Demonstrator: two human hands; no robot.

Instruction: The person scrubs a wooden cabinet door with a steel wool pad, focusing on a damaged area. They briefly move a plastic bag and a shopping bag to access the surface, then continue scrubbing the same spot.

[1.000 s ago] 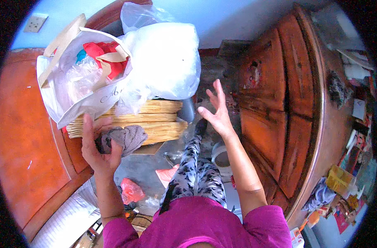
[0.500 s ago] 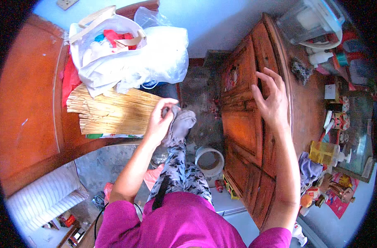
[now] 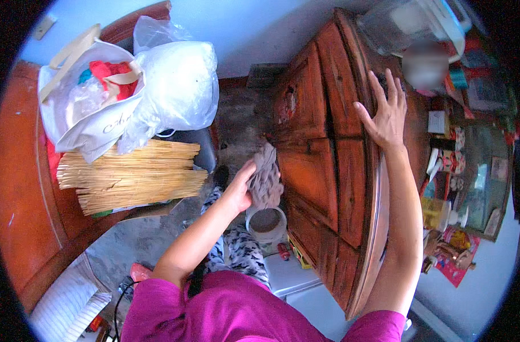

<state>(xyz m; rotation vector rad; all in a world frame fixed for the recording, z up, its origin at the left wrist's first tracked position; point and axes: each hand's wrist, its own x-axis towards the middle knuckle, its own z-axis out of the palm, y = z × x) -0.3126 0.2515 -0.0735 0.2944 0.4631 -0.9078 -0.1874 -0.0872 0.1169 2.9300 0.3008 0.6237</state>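
Lower centre of the frame: the person's magenta top, with patterned trousers above it. A round white tub stands on the floor just right of the trousers, beneath the cloth.

Centre: the left hand is closed on a grey-brown cloth, fingers pinching its left edge. The cloth hangs crumpled and lies against the front panel of the wooden cabinet, near the panel's left edge.

Right of centre: the right hand lies flat on the cabinet's top edge, fingers spread and pointing to the upper frame, holding nothing. The forearm runs down the right side of the cabinet.

Left of centre: a bundle of pale sticks lies flat, well apart from the cloth. Above it, upper left, a white bag with coloured contents leans beside a clear plastic bag.

Far right: a cluttered shelf with small bottles and boxes; details too small to tell.
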